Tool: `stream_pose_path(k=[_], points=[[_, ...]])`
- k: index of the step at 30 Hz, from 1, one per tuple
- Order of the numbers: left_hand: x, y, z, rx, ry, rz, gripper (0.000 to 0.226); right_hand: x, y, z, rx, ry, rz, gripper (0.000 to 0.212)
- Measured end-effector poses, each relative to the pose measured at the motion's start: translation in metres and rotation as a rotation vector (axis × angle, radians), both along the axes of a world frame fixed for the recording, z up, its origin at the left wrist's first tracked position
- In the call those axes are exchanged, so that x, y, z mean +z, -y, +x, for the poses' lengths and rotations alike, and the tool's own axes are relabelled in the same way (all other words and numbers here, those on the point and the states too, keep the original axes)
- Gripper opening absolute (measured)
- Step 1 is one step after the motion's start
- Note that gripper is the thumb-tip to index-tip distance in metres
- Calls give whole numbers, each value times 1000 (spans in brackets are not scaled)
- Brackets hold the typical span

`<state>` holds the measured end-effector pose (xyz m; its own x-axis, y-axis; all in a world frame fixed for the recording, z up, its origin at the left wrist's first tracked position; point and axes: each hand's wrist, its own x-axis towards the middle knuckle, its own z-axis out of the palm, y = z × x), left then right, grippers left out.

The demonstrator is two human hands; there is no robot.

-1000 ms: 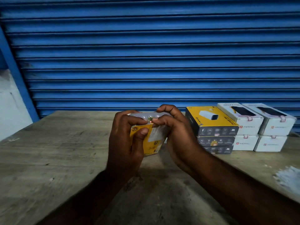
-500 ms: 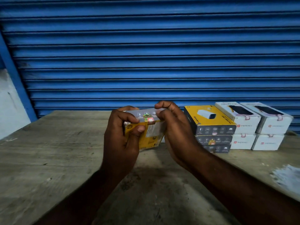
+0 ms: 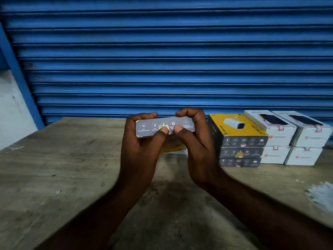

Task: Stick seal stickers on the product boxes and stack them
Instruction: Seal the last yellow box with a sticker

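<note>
Wooden desk [image 3: 54,177] fills the lower frame, a stack [image 3: 237,139] of sealed boxes stands at centre right, and at centre the left hand [image 3: 142,156] and right hand [image 3: 200,159] curl their fingers round a box [image 3: 149,127], probably light, stiff cardboard best held by its ends, the left thumb pressing the small sticker [image 3: 161,127].

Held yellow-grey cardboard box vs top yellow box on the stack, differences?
The held yellow-grey box is off the table, gripped by left hand and right hand; the top stack box rests on two others. Held box tilts its grey icon side up; top stack box has its yellow lid up. Both have a sticker on the grey side.
</note>
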<state>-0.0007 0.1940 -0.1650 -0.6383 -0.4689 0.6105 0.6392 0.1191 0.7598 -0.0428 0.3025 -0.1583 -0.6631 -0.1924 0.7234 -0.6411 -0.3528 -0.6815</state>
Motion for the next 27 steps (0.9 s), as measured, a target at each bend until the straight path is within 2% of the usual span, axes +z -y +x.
stream_pose_path(k=[4,6,10,12,15,17,19,23,27], points=[[-5,7,-2,-39,1,12,28,-1,4,0,-126,5,101,41],[-6,7,-2,-73,-4,26,31,0,4,-2,-122,22,96,34],[-6,5,-2,-99,2,-4,26,0,0,-8,22,86,16,12],[-7,5,-4,-78,8,-29,30,-2,-1,-9,29,77,26,15],[-8,11,-8,-68,10,-38,26,-4,1,-8,-65,35,117,31],[-8,13,-9,-96,16,-19,25,-3,2,-9,-73,62,124,27],[-8,12,-7,-112,54,-65,32,-4,0,-15,-56,87,108,12],[-10,19,-8,29,161,-319,59,-4,-1,-23,-128,68,122,18],[-8,25,-8,110,184,-383,64,-9,0,-26,-62,116,198,23]])
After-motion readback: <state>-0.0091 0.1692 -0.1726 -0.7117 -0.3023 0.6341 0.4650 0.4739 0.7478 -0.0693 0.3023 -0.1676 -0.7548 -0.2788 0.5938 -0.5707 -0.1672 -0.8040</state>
